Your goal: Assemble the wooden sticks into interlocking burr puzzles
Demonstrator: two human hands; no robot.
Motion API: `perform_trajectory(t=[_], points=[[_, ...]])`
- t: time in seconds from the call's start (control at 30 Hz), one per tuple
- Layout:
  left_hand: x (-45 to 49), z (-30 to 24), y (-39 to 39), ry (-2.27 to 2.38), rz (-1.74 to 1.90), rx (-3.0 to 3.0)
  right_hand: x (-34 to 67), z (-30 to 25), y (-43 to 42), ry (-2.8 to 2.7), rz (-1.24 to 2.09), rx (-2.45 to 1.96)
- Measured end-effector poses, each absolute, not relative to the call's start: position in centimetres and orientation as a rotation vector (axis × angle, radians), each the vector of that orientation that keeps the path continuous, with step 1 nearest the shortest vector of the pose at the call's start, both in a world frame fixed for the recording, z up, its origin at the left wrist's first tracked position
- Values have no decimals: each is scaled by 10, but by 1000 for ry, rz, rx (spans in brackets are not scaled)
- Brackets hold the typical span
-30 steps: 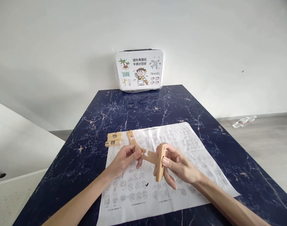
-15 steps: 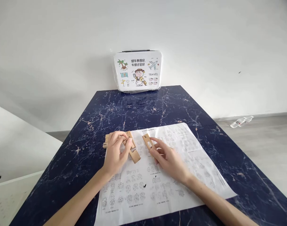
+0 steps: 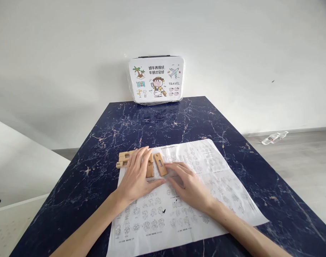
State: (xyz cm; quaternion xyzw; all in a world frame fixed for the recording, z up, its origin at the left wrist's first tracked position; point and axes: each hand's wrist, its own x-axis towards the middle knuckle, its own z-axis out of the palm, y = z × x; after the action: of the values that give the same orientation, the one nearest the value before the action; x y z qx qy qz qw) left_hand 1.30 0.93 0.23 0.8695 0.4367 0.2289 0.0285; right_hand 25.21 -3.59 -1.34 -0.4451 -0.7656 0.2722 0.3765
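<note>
On the printed sheet (image 3: 189, 225) lie several notched wooden puzzle pieces. My left hand (image 3: 136, 175) rests over some of them, fingers stretched out and thumb spread, partly hiding a wooden piece (image 3: 149, 170). To its right, the wooden piece marked 2 (image 3: 160, 165), with an oblong slot, lies tilted on the paper. My right hand (image 3: 188, 184) is beside this piece, fingertips near its right edge and thumb apart from the fingers. Left of my left hand, the wooden piece marked 3 (image 3: 121, 164) sits at the sheet's edge, with another notched piece (image 3: 122, 156) behind it.
The dark blue marbled table (image 3: 163, 125) extends to the wall. At its far end a white cartoon-printed case (image 3: 157, 80) in clear plastic leans upright. Clear plastic bottles (image 3: 274, 138) lie on the floor at right. A white perforated surface (image 3: 15, 225) stands at lower left.
The piece marked 2 has come down and left onto the paper, and my right hand has let it go. My left hand has opened; the piece beside it is now turned straighter.
</note>
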Motion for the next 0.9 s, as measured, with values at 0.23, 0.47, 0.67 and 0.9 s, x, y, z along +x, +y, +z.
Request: perform_trajectory(t=[0.23, 0.47, 0.67, 0.9], points=[[6, -2, 21, 1350, 596, 2707, 252, -14, -39, -2250, 548, -1062], [6, 5, 22, 1379, 597, 2685, 253, -10, -39, -2268, 594, -1059], [7, 7, 22, 1286, 646, 2663, 253, -9, -40, -2314, 626, -1014], [2, 5, 27, 1353, 635, 2702, 253, -11, -39, -2249, 606, -1005]])
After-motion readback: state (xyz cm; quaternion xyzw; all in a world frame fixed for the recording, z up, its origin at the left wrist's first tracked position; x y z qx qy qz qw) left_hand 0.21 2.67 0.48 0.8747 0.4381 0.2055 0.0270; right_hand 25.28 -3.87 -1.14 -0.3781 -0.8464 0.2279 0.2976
